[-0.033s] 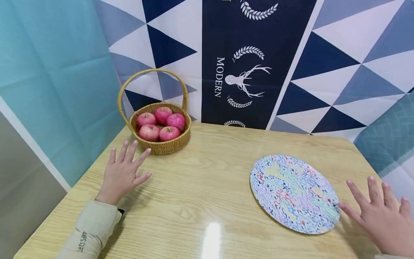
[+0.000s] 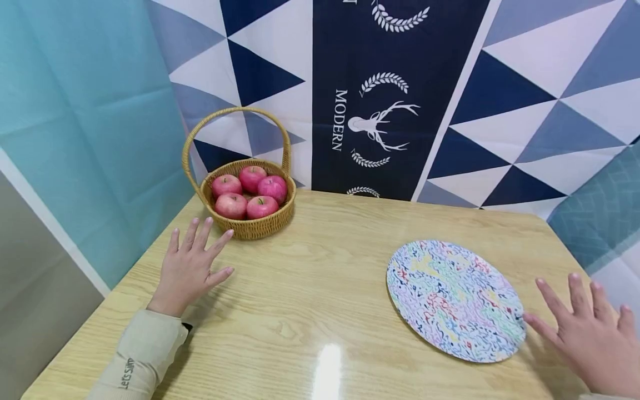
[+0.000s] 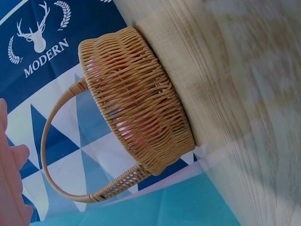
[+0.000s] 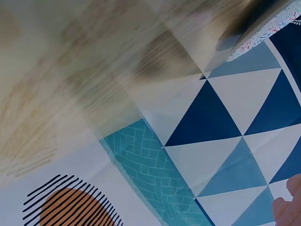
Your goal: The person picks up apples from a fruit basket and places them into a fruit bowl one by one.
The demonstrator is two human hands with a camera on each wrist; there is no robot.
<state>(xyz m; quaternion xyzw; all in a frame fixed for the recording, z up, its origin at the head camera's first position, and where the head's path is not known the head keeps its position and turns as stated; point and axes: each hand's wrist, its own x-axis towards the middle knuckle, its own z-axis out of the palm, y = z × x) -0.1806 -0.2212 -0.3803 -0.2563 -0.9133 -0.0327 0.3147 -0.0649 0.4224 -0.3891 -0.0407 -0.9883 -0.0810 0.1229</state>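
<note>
Nothing has visibly moved: the left hand (image 2: pixel 186 270), near the basket (image 2: pixel 257 228) whose sides likely corral the apples (image 2: pixel 262 208), and right hand (image 2: pixel 594 333), beside the plate (image 2: pixel 455 303), are spread and empty.

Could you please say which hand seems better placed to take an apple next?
Probably the left hand: it is empty and close to the basket of apples, while the right hand is much farther away, beside the patterned disc.
</note>
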